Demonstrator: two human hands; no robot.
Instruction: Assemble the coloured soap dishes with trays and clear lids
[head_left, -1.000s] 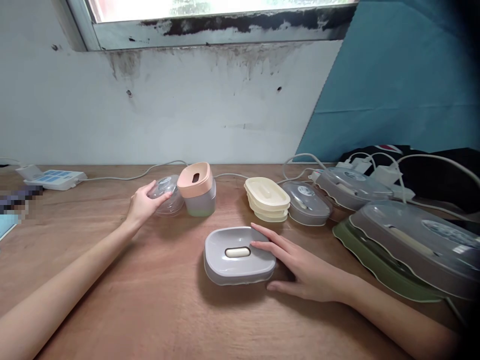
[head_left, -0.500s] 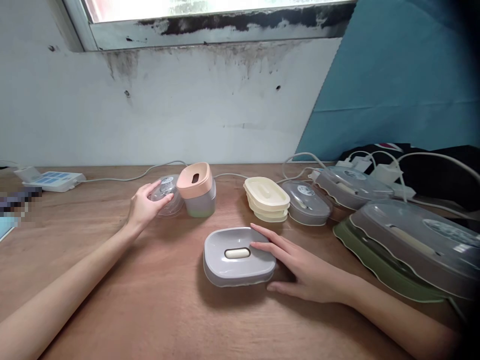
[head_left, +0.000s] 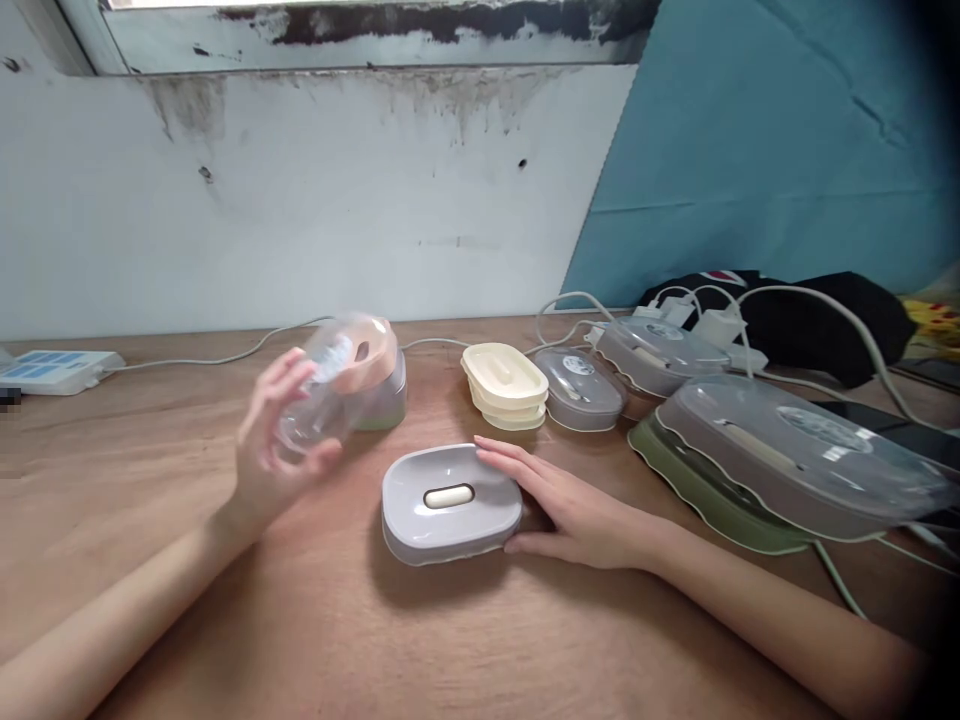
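Observation:
My left hand (head_left: 271,450) is lifted above the wooden table (head_left: 225,620), its fingers wrapped round a small clear plastic lid (head_left: 315,395) that is blurred by motion. Just behind the lid stands a grey-green container with a peach lid (head_left: 379,385). My right hand (head_left: 574,505) lies flat with its fingers stretched out against the right side of a grey oval container (head_left: 448,502) with a slot in its top.
Stacked cream lids (head_left: 504,385), a small clear-lidded dish (head_left: 581,390), two larger clear-lidded dishes (head_left: 795,455) over a green one, white cables and chargers (head_left: 712,320) lie to the right. A power strip (head_left: 52,368) sits far left by the wall.
My left hand has picked the clear lid up off the table and drawn it toward me. My right hand has stayed by the grey container. The view has shifted slightly.

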